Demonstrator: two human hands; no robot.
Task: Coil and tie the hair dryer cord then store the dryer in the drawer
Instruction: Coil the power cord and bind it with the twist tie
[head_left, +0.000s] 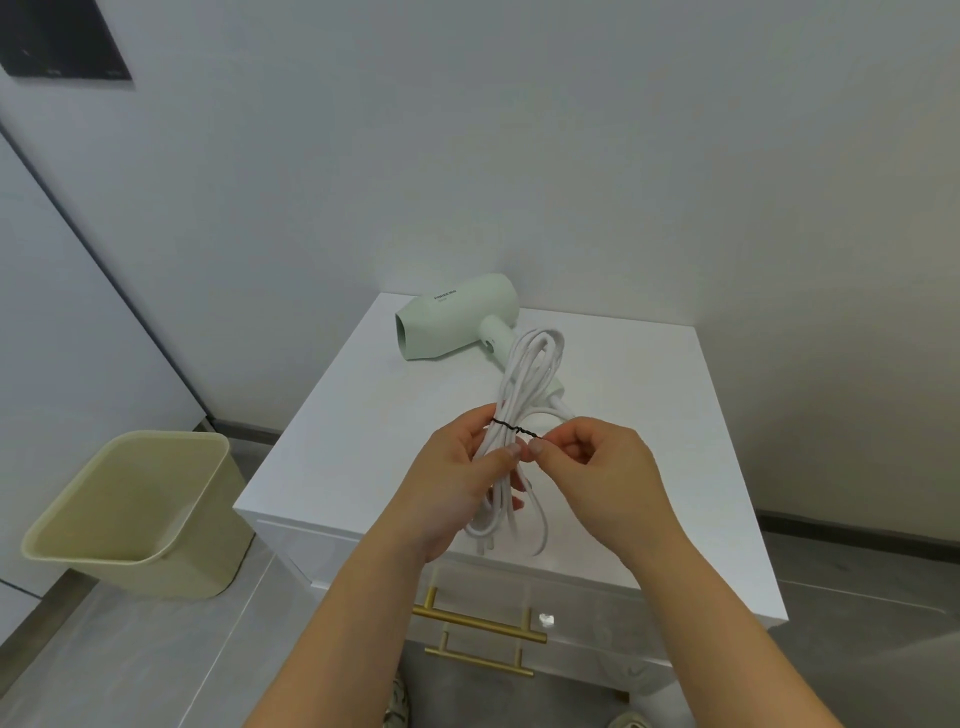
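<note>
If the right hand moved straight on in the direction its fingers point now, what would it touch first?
Most likely the thumb of the left hand, just ahead of the right hand, which pinches the black tie around the white cord; depth is unclear.

We count one pale green hair dryer (457, 317), one white cord (527, 374) gathered in a single bundle, and one black twist tie (514, 427). We count two hands: one left hand (457, 483), one right hand (597, 467). We list one white cabinet (649, 415) with two gold handles, an upper handle (478, 621) and a lower handle (478, 659), one beige bin (130, 519), and one dark wall panel (62, 36).
</note>
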